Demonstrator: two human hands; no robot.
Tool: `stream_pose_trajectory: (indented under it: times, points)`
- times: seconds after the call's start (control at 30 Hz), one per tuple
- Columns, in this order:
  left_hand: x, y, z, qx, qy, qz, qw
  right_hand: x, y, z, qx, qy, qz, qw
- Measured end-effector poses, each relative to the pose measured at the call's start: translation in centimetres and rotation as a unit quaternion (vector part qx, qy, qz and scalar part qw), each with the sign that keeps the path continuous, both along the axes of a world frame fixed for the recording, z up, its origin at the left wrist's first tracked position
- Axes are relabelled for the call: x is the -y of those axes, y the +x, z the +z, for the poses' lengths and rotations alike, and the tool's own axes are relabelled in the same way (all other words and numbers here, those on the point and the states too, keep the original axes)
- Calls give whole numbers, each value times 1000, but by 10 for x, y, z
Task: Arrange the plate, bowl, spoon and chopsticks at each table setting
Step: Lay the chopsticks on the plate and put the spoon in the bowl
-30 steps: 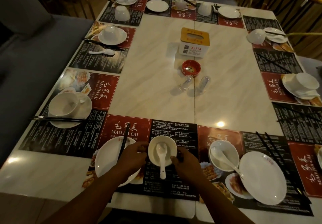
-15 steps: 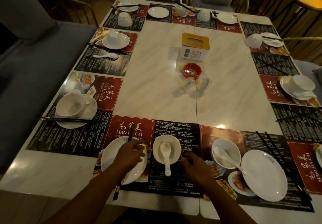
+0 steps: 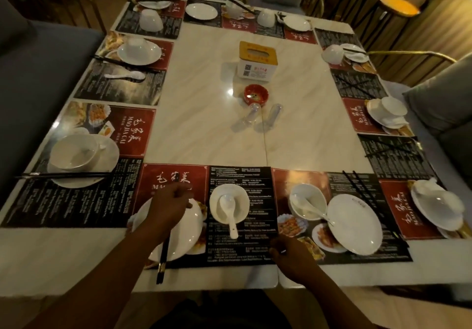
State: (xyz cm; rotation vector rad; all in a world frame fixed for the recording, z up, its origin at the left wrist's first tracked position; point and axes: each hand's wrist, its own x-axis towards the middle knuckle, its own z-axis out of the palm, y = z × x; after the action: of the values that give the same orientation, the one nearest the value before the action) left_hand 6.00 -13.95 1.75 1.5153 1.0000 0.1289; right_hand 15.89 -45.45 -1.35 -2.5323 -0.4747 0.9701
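At the near setting a white plate [image 3: 186, 234] lies on the placemat [image 3: 242, 254]. My left hand [image 3: 169, 203] hovers over the plate and grips the black chopsticks [image 3: 163, 257], whose ends stick out past the table's near edge. To the right stands a white bowl [image 3: 229, 202] with a white spoon [image 3: 229, 213] in it, handle toward me. My right hand [image 3: 288, 252] rests with loosely curled fingers on the placemat's near right corner, away from the bowl, holding nothing.
To the right, another setting has a bowl with spoon [image 3: 306, 204], a plate [image 3: 355, 226] and chopsticks [image 3: 362, 190]. More settings line the left, far and right sides. A tissue box [image 3: 256, 61], a red dish [image 3: 255, 94] and two clear shakers [image 3: 263, 117] stand mid-table.
Both hands have left the bowl. My left hand moved onto the plate and took hold of the chopsticks, drawing them toward me. My right hand pulled back to the placemat's near corner.
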Motion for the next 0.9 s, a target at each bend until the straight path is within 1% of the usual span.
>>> stream_pose_trajectory:
  times: [0.1, 0.23, 0.33, 0.47, 0.53, 0.6, 0.67, 0.77, 0.9]
  points:
    - [25, 27, 10, 27, 41, -68, 996, 17, 7, 13, 35, -19, -9, 999]
    - [58, 67, 18, 54, 65, -166, 982, 45, 23, 38, 49, -8, -54, 997]
    - [81, 95, 17, 63, 90, -215, 971, 67, 40, 55, 85, -1, -90, 992]
    - [111, 125, 6, 51, 67, -254, 963, 92, 72, 73, 102, 13, -149, 983]
    - [124, 137, -1, 35, 70, -265, 961, 100, 91, 78, 100, 30, -182, 978]
    - [136, 148, -10, 9, 81, -271, 959, 107, 113, 76, 107, 39, -194, 974]
    - [148, 157, -19, -26, 80, -264, 961, 107, 138, 71, 118, 43, -172, 977]
    - [167, 166, -27, -61, 48, -247, 966, 97, 170, 59, 110, 71, -124, 984]
    - [195, 174, -31, -91, -11, -156, 983, 78, 198, 39, 76, 105, -23, 991]
